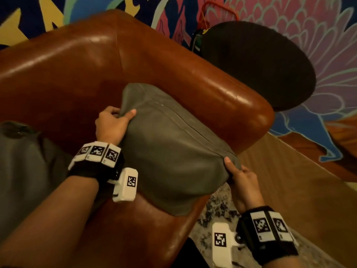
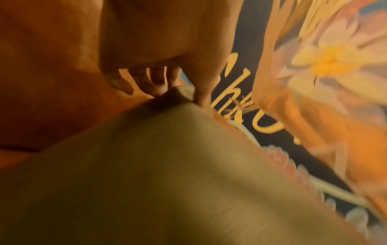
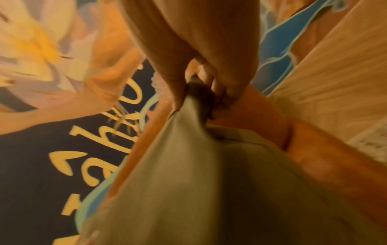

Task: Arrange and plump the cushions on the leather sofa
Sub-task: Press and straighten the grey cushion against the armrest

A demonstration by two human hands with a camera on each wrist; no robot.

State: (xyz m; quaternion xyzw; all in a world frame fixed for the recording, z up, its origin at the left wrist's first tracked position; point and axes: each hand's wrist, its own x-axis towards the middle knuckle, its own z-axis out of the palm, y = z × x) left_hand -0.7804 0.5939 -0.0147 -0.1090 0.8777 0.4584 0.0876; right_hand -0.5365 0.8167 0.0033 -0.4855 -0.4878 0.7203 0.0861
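Gripping 2 corners of the grey cushion (image 1: 170,151), the left hand (image 1: 111,124) and right hand (image 1: 240,180) hold it at frame centre over the leather sofa (image 1: 77,64).

1. Grey cushion (image 1: 170,151): soft fabric, a seam line running along its upper side, sagging in the middle. Held up by two corners, tilted against the armrest end of the sofa.
2. Leather sofa (image 1: 73,60): glossy reddish-brown, rounded back and arm, creased and worn.
3. Second grey cushion (image 1: 21,161): lies on the seat, well left of the first.
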